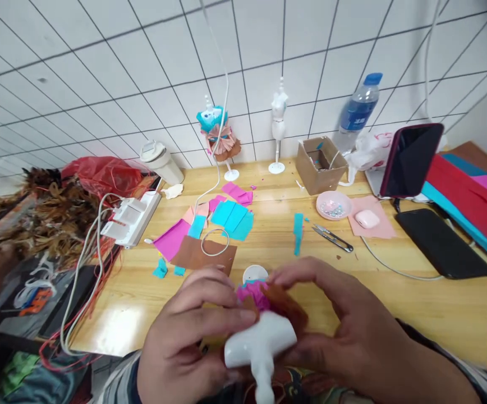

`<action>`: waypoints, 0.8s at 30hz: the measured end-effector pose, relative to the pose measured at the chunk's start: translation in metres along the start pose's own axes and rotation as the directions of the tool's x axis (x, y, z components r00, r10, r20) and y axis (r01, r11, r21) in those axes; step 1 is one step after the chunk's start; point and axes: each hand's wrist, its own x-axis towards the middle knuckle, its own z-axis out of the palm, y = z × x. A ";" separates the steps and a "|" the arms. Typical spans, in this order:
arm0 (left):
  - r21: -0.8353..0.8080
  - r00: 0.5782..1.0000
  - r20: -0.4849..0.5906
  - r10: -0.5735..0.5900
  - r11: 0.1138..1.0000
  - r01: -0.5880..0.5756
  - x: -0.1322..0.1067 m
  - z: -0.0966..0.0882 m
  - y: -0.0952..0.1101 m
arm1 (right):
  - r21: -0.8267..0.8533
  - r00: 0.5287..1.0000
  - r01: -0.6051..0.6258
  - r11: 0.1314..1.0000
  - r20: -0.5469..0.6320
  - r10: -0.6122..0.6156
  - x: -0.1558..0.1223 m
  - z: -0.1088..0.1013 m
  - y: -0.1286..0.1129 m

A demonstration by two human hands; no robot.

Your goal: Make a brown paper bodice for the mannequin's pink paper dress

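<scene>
The form lies between the two hands at the near side of the bench, its long axis running away from the person. Neck and shoulders come toward the body, while the round base is at the far end, so the form is tipped well back rather than upright. Magenta paper shows just beyond the shoulders, with a little blue past it, and brown paper flares out on the person's right. That flare is the relation that counts: it lies along the form's right side, nearer the right hand than the left. The right hand arches round it in a wide curve, fingertips at the far edge of the paper and thumb low by the shoulder; it seems to have hold of the brown paper, though shadow hides the thumb's contact. The left hand is on the opposite side, fingers bent closely round, one fingertip at the paper just beyond the shoulder; it appears to grip the form, how firmly I cannot tell. Farther out, apart from both hands, lie a brown sheet, a blue strip and snips.
</scene>
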 end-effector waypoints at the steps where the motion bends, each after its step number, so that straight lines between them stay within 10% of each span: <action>1: 0.008 1.000 0.008 0.016 1.000 -0.016 -0.001 0.000 0.002 | -0.010 0.999 0.042 0.999 0.016 -0.042 -0.003 0.000 0.001; 11: -0.028 0.991 0.134 0.026 0.999 -0.023 -0.004 -0.006 0.009 | 0.080 0.971 0.150 0.986 0.177 -0.162 -0.004 -0.005 0.000; 18: -0.159 0.903 0.409 0.131 0.985 -0.071 0.004 -0.008 0.014 | -0.099 0.920 0.192 0.976 0.364 -0.144 -0.003 0.001 0.003; 24: -0.064 0.925 0.363 0.111 0.994 -0.094 -0.014 0.000 0.005 | -0.418 0.886 0.327 0.847 0.448 -0.121 0.007 0.000 0.042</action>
